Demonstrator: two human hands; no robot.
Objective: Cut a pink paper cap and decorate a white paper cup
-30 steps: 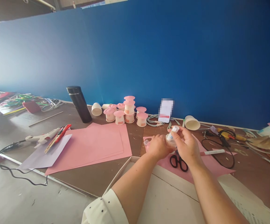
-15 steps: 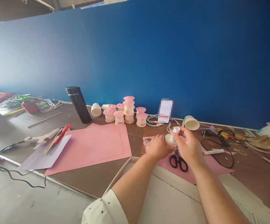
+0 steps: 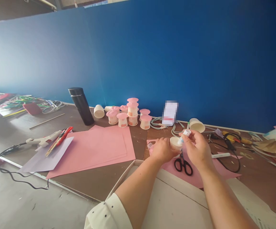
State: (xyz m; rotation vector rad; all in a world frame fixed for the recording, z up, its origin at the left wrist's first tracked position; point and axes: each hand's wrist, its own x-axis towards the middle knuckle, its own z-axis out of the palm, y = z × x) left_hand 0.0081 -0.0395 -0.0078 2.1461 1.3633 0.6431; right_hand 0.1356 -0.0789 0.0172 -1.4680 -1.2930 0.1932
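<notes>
My left hand [image 3: 163, 150] is closed around a small white paper cup [image 3: 175, 142], its pale round end facing up. In my right hand [image 3: 197, 147] is a white glue stick [image 3: 185, 136], tilted, with its lower tip at the right edge of the cup's round end. Black-handled scissors [image 3: 183, 166] lie just below the cup on a pink paper sheet [image 3: 192, 179]; their blades are partly hidden. The glue stick's clear cap [image 3: 150, 145] seems to lie left of my left hand.
Several cups with pink paper tops [image 3: 133, 109] stand at the back. A black flask [image 3: 82, 106], pink sheets [image 3: 92, 146], a glue gun [image 3: 42, 140] and a red cutter [image 3: 60, 140] are left. A phone [image 3: 170, 113] leans behind; cables [image 3: 235, 159] and a white marker [image 3: 220, 155] lie right.
The glue stick has gone from nearly upright over the cup to tilted at its right edge, as my right hand shifted right. My left hand keeps its hold on the cup.
</notes>
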